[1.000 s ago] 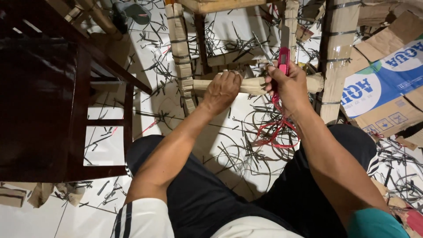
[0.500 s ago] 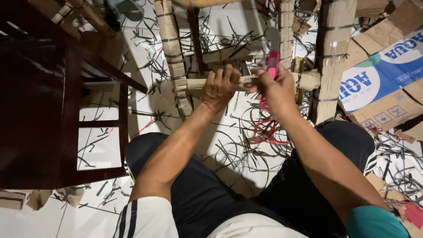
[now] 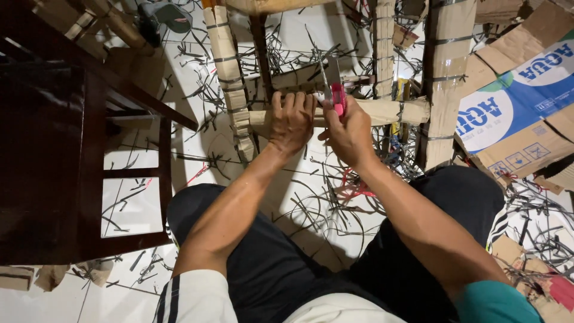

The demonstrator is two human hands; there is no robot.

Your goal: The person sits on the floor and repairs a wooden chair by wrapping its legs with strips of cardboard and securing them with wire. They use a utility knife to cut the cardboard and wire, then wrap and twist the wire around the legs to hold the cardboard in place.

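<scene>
Two hands recorded at paper-wrapped rail (image 3: 388, 111), horizontal between wrapped uprights of furniture frame (image 3: 445, 90). Left hand (image 3: 292, 121) over rail's near end, forearm extended forward, fingers curled shut around rail. Right hand (image 3: 350, 134) just beside, touching rail, closed on pink utility knife (image 3: 336, 97), blade raised above rail. Black strap offcuts (image 3: 311, 215) scattered below rail on floor. Dark wooden chair (image 3: 66, 155) well left of rail.

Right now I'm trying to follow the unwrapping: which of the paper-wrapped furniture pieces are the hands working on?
The horizontal rail, the only wrapped piece lying crosswise. The left hand grips it, the right hand holds a pink cutter at it. The other wrapped legs stand upright, untouched.
</scene>
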